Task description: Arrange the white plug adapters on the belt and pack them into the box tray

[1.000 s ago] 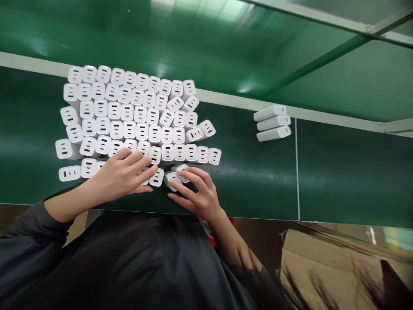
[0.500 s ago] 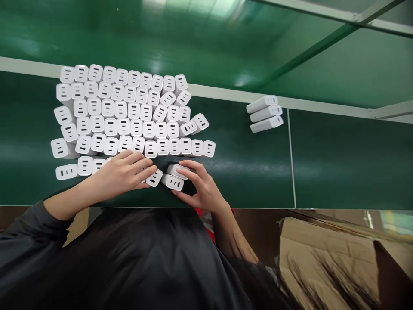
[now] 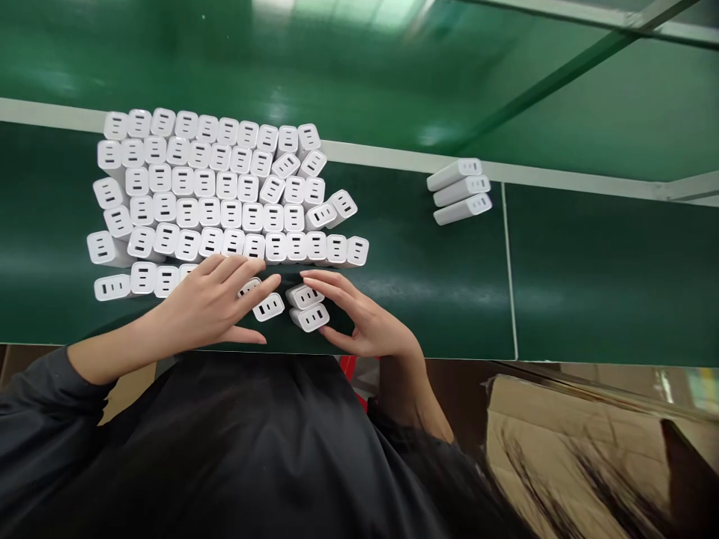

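Observation:
Rows of white multi-port USB chargers (image 3: 183,181) stand packed together on the green table, their port faces up. My left hand (image 3: 216,299) is over the front row, fingers stretched and thumb spread apart, hiding several chargers beneath it. By its fingertips is a tilted charger (image 3: 268,307), with another partly covered behind it. To the right, my right hand (image 3: 368,314) is around a pair of chargers, one behind the other. Its fingers reach the far side of the rear charger (image 3: 305,296), and its thumb touches the front charger (image 3: 311,318).
Three more chargers (image 3: 461,192) lie side by side toward the back right. A pale seam (image 3: 509,269) crosses the green tabletop (image 3: 595,284) beside them. A white rail (image 3: 382,156) runs along the back. Below the front edge at right is cardboard (image 3: 573,442).
My left thumb has come away from the tilted charger, which now lies turned more level. My right hand has closed around the pair, which sit more squarely stacked.

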`<state>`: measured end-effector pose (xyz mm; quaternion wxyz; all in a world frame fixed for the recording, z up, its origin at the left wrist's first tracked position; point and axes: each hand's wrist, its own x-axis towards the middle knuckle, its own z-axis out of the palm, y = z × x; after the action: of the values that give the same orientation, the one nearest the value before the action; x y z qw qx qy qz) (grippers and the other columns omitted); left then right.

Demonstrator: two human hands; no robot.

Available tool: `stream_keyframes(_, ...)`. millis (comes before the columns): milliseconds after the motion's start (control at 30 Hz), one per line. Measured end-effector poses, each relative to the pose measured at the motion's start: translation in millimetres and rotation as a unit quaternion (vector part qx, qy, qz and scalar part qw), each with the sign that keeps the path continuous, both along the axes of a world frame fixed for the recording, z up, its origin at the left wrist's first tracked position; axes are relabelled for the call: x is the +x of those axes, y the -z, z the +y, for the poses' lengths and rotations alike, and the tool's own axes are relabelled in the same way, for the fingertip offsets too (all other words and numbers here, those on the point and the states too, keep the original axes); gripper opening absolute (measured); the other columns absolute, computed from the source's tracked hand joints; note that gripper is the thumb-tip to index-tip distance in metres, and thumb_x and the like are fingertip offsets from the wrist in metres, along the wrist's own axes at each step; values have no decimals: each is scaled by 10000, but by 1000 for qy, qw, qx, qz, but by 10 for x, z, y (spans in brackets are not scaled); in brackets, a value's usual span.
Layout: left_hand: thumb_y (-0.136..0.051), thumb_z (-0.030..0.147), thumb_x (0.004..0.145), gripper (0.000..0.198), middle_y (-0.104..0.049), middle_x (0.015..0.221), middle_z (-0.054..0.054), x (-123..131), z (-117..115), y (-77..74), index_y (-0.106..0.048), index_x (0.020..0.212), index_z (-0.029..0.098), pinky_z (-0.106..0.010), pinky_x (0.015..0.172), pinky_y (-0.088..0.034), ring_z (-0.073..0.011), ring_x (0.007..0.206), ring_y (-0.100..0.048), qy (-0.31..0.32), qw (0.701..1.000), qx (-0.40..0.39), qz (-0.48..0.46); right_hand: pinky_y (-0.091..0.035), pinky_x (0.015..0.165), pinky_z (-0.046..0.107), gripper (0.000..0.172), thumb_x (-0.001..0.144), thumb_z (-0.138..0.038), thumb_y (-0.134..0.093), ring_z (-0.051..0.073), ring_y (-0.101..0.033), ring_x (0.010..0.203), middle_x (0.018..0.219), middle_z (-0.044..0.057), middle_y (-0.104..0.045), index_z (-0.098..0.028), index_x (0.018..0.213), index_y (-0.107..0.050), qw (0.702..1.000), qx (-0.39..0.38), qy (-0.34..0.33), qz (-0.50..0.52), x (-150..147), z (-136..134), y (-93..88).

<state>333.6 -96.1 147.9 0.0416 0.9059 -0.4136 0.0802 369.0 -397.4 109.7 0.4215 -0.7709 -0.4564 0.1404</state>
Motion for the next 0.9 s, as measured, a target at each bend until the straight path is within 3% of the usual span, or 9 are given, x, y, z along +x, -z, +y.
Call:
stream_keyframes(100,-529,780,875,812,-679,1194,-217,-125,-134,52,-599,1344,121,-414,799,-472,-327,999,-635,-56,998,6,-39,-507,1128,502,805,921,-282,-694,299,-484,1418,1514,145,-470,-307,1616,-288,1000,-19,19,-8,-13,-3,6)
stream_keyframes(200,-621,561,940,627,-692,1160,-196,-128,-192,103,-566,1370,107,-389,775,-469,-299,956,-645,-59,997,30,-25,-553,1073,463,762,921,-353,-723,285,-559,1332,1431,128,-535,-319,1586,-353,999,-36,32,-16,-17,-7,8)
stream_keyframes(333,-587,304,976,512,-670,1296,-160,32,-116,45,-489,1445,123,-391,954,-475,-288,1158,-633,44,995,-2,87,-566,1040,437,629,946,-336,-696,263,-610,1256,1353,118,-596,-301,1522,-449,999,-40,18,-26,23,-25,4)
stream_keyframes(433,-436,127,993,572,-621,1429,-114,161,-39,-46,-349,1557,170,-404,1203,-335,-225,1374,-538,123,973,-20,193,-564,1035,432,622,946,-311,-691,251,-626,1232,1352,121,-612,-287,1518,-447,999,-25,-29,-29,70,-32,-13)
stream_keyframes(500,-388,70,973,647,-565,1505,-99,193,-9,-89,-267,1599,183,-407,1273,-252,-198,1468,-448,147,962,-22,228,-555,1050,434,638,949,-270,-672,250,-610,1270,1401,127,-595,-286,1536,-422,998,-20,-56,-26,95,-35,-36)
stream_keyframes(600,-449,111,962,710,-498,1551,-130,145,11,-111,-206,1625,179,-423,1246,-323,-254,1517,-368,140,967,-11,215,-525,1100,449,680,952,-231,-642,260,-545,1371,1499,141,-528,-280,1571,-365,997,-34,-65,-16,115,-58,-84)
stream_keyframes(700,-478,120,964,732,-527,1489,-170,60,24,-95,-196,1635,201,-452,1125,-445,-328,1431,-454,82,985,18,153,-517,1113,452,662,964,-179,-579,249,-534,1383,1506,132,-526,-279,1578,-352,996,-54,-60,-20,125,-83,-120)
stream_keyframes(767,-441,72,960,740,-560,1439,-166,41,37,-78,-181,1639,210,-428,1068,-478,-316,1344,-524,61,989,30,134,-527,1097,450,644,963,-138,-532,239,-561,1348,1481,119,-558,-277,1570,-370,996,-61,-59,-26,132,-77,-123)
stream_keyframes(900,-391,59,982,707,-616,1340,-146,112,77,-47,-169,1637,204,-357,1008,-506,-252,1225,-592,86,982,-18,169,-530,1092,473,658,940,-82,-467,244,-566,1347,1501,101,-555,-278,1564,-397,995,-62,-64,-41,150,-2,-87)
